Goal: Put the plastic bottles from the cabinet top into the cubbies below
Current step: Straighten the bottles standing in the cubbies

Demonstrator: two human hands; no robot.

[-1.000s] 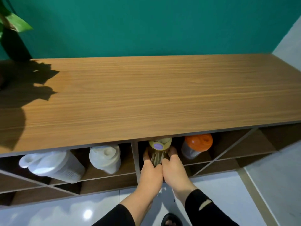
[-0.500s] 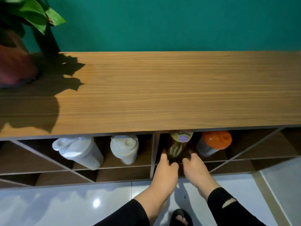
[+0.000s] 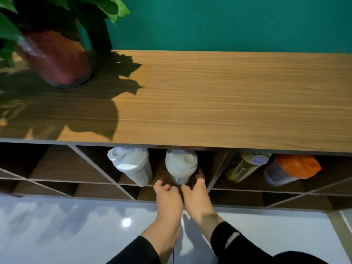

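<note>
Nearest the camera, two black sleeves (image 3: 245,244) reach forward over the pale, glossy floor (image 3: 57,225). The left hand (image 3: 168,201) and right hand (image 3: 196,197) lie side by side at the front edge of the cubbies, fingers loosely spread and holding nothing. Between and just beyond their fingertips stands the small white bottle (image 3: 181,166), in the cubby left of the upright divider (image 3: 219,172); the right hand's fingers reach up beside its lower right, the left hand's fingers sit just below and left of its base, and whether either touches it cannot be told. This bottle's long axis runs up and down, its lid toward the underside of the table top. Beside it on the left, in the same cubby, the larger white bottle (image 3: 131,164) leans, lid up and to the left, base down and to the right. Right of the divider, the green bottle (image 3: 245,167) tilts with its purple-buttoned lid up and right, and the orange-lidded bottle (image 3: 291,169) leans the same way. Above the cubbies lies the wooden table (image 3: 228,103), with a blurred red plant pot (image 3: 55,58) at its far left against the teal wall (image 3: 228,21).
</note>
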